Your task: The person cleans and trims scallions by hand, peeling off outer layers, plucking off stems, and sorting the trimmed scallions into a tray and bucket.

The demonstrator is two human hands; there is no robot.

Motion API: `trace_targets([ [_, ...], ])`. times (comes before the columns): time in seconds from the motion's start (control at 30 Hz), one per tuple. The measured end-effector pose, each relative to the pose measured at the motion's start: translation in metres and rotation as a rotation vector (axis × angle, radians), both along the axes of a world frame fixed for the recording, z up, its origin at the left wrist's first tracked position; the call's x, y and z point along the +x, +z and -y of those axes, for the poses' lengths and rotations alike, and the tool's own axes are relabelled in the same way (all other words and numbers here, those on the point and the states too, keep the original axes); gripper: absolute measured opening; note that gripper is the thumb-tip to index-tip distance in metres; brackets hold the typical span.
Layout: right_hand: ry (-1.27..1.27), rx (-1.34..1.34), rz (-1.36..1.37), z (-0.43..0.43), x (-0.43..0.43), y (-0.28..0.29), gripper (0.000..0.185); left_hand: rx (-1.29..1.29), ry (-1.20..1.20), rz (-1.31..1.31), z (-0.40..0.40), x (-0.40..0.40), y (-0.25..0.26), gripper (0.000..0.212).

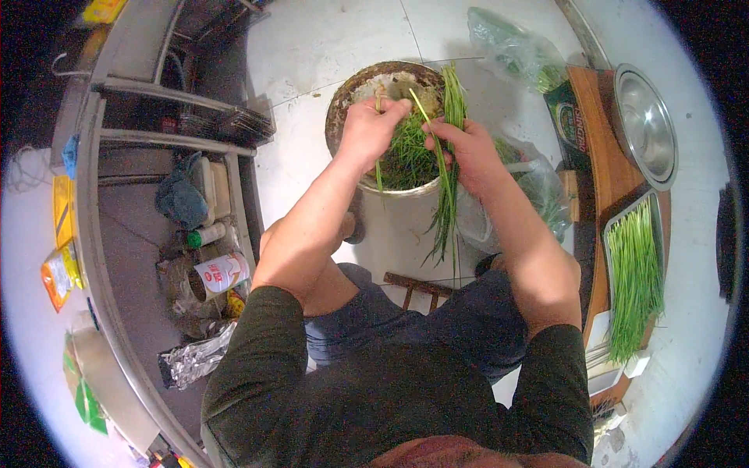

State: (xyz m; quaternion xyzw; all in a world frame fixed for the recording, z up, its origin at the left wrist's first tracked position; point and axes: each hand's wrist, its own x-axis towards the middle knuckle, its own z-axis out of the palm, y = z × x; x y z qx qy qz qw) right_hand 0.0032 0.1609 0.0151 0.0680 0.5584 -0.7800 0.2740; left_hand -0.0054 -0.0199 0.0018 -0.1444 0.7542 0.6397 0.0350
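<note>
My right hand (465,153) grips a bunch of long garlic chives (454,96) by its middle, leafy ends hanging down. One pale stalk (422,107) sticks out between its thumb and forefinger. Thumb and fingers of my left hand (370,130) pinch a thin chive stalk (378,175), seen above and below the hand. Both hands are over a round, stained bucket (350,88). Green chive scraps (412,153) lie inside it, partly covered by my hands.
On a wooden bench at right stand a metal tray (660,210) of aligned chives (635,281) and a steel bowl (646,128). Plastic bags (518,50) of greens lie on the floor. A metal shelf rack (175,137) with a tin (221,274) borders the left. Between my legs is a wooden stool (418,285).
</note>
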Motion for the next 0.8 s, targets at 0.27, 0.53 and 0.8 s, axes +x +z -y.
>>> trace_targets([
  [0.27,0.032,-0.063,0.034,-0.001,0.000,-0.008,0.015,0.261,-0.095,0.073,-0.008,0.007,0.010,0.016],
  [0.53,0.038,0.039,-0.066,0.007,0.001,-0.010,0.018,0.217,-0.125,0.030,-0.008,0.008,0.012,0.012],
  [0.8,0.118,0.139,-0.088,0.003,0.001,-0.006,0.015,-0.078,-0.140,-0.083,0.003,0.003,0.007,0.016],
])
